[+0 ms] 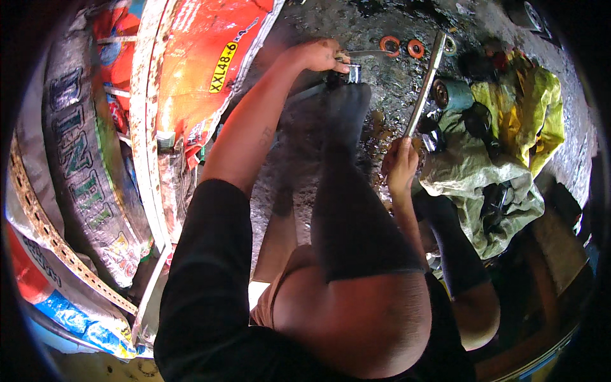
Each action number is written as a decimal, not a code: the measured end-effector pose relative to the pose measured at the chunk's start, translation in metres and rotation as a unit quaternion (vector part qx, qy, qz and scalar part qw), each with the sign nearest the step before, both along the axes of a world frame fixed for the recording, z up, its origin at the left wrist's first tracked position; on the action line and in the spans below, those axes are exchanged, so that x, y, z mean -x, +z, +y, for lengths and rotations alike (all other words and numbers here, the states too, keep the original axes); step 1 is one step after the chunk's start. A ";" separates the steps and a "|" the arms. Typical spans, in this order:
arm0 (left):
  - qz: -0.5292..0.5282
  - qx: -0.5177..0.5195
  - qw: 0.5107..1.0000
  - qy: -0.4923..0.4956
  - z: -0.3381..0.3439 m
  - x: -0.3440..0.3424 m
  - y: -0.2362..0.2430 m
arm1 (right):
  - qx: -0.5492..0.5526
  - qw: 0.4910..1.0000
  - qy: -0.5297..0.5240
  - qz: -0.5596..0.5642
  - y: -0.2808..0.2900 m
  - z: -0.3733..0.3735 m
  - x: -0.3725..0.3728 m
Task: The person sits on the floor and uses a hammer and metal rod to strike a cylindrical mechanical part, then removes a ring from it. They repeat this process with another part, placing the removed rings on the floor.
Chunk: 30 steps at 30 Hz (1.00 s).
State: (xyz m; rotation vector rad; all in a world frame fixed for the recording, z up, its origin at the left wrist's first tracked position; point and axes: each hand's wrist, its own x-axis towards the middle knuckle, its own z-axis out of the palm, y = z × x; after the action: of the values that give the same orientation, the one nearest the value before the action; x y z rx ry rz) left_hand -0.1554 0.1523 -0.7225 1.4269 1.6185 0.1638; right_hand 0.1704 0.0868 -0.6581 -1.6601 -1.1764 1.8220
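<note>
My left hand (324,56) reaches out to the dark ground at the top centre, fingers closed at a small shiny metal cylinder (354,74). A thin pale strip (370,53) runs from its fingertips to the right; what exactly the fingers grip is too small to tell. My right hand (401,167) is wrapped round the lower end of a long silver metal bar (425,86), which slants up and to the right. Past the fingertips of my left hand, two orange rings (415,49) lie on the ground. Beside the bar's top end is a pale greenish ring (450,44).
Right of the bar stands a green cylindrical canister (453,94). Beyond it lie a crumpled yellow sack (548,114) and a pale green sack (471,172). A rusty white metal frame (147,121) with red printed sheeting (191,76) rises on the left. The ground looks wet and oily.
</note>
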 end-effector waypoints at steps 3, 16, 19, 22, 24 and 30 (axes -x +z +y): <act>0.021 0.012 0.999 -0.029 0.012 -0.011 0.005 | 0.010 1.000 -0.022 0.007 -0.001 0.006 -0.003; 0.136 0.058 0.982 -0.115 0.045 -0.043 0.009 | 0.011 1.000 -0.024 0.000 -0.018 0.005 -0.012; 0.072 0.015 0.992 -0.103 0.041 -0.036 -0.001 | 0.028 0.999 -0.033 -0.005 -0.014 0.002 -0.011; 0.047 -0.035 0.997 0.053 0.012 -0.009 -0.028 | 0.034 0.999 -0.005 -0.010 -0.001 0.002 -0.001; 0.084 -0.040 0.993 0.077 0.005 0.000 -0.028 | 0.044 0.999 -0.031 -0.002 -0.011 -0.001 -0.004; 0.208 -0.114 0.968 -0.085 -0.022 -0.011 0.010 | 0.041 0.999 -0.020 -0.019 -0.018 -0.005 -0.007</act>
State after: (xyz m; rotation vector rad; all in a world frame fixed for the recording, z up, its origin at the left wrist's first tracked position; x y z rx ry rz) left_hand -0.1446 0.1305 -0.7123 1.8641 1.8438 -0.0572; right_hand 0.1772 0.0822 -0.6758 -1.7593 -1.0896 1.8451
